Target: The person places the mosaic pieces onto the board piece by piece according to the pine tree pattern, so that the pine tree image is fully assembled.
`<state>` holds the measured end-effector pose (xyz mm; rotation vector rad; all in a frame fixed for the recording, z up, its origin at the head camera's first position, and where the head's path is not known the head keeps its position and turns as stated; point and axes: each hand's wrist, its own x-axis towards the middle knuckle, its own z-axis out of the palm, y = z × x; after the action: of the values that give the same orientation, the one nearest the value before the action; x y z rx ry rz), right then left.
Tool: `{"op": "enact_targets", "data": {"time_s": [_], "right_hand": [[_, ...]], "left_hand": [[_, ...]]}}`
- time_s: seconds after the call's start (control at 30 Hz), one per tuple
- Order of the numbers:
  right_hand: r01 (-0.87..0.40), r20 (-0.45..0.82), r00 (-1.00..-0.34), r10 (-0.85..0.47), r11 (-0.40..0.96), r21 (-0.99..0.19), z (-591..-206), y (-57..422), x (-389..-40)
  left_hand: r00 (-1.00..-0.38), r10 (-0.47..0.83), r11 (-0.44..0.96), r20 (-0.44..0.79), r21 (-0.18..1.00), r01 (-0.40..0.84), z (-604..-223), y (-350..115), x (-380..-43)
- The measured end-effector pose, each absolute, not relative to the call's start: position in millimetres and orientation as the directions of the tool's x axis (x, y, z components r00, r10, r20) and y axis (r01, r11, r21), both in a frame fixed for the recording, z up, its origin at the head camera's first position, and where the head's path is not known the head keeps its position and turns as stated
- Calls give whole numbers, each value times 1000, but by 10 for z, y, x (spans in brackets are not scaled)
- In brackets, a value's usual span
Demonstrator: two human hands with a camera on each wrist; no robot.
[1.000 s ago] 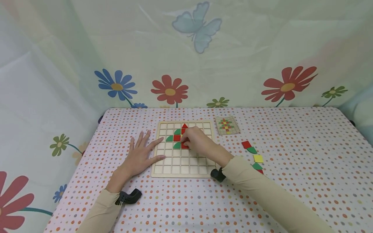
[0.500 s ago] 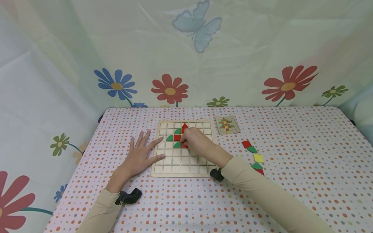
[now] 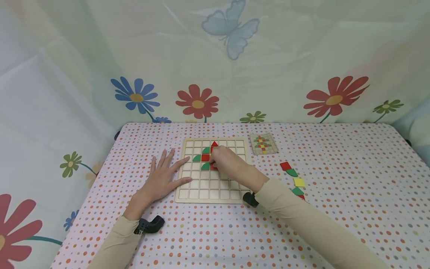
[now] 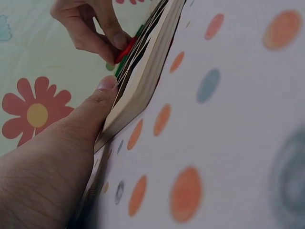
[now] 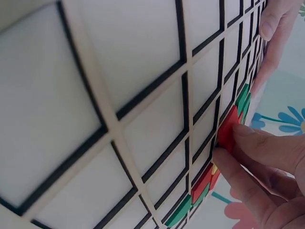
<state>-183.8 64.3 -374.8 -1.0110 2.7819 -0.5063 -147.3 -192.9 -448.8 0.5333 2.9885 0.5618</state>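
Note:
My right hand (image 3: 226,161) is over the middle of a wooden grid board (image 3: 203,184). Its thumb and fingers pinch a red square tile (image 5: 228,130) right at the grid, also visible in the left wrist view. Left of these fingers lie green quarter-round tiles (image 3: 196,158) and a red square (image 3: 205,157), with a red triangle (image 3: 214,144) at the top. In the right wrist view, part of a yellow tile (image 5: 215,169) shows beside the fingertips; the hand hides other cells. My left hand (image 3: 159,182) rests with fingers spread, its thumb and index finger on the board's left edge.
Right of the board lies a pattern card (image 3: 264,144) printed with a tree of coloured shapes. Loose tiles form a line on the dotted cloth: a red square (image 3: 285,166), green pieces (image 3: 292,172), a yellow square (image 3: 299,182) and another red piece partly behind the right sleeve.
The head view has shifted slightly. My right hand's fingers stay at the same red tile, and my left hand keeps its place on the board's edge.

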Motion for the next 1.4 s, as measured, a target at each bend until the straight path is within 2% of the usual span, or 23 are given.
{"op": "enact_targets", "data": {"time_s": [0.23, 0.43, 0.6, 0.9, 1.13, 1.4], "right_hand": [[-582, 21, -786, -618, 728, -362, -3766, 679, -1807], [-549, 6, -777, -629, 673, -496, -3789, 843, -1766], [-479, -60, -772, -632, 642, -598, -3621, 1152, -1730], [-458, -85, -802, -591, 700, -549, -3397, 1895, -1482], [-389, -199, -803, -561, 748, -538, -3537, 2304, -1322], [-379, -253, -780, -573, 753, -538, -3702, 2558, -1235]], "left_hand": [[-935, 353, 869, 10, 368, 332, -4474, -1913, -1486], [-939, 345, 870, 6, 373, 322, -4465, -1923, -1468], [-940, 340, 870, 8, 376, 318, -4466, -1928, -1468], [-937, 348, 869, 13, 370, 328, -4488, -1924, -1475], [-939, 344, 872, 11, 367, 323, -4479, -1929, -1476], [-942, 336, 879, 5, 359, 315, -4475, -1908, -1474]]}}
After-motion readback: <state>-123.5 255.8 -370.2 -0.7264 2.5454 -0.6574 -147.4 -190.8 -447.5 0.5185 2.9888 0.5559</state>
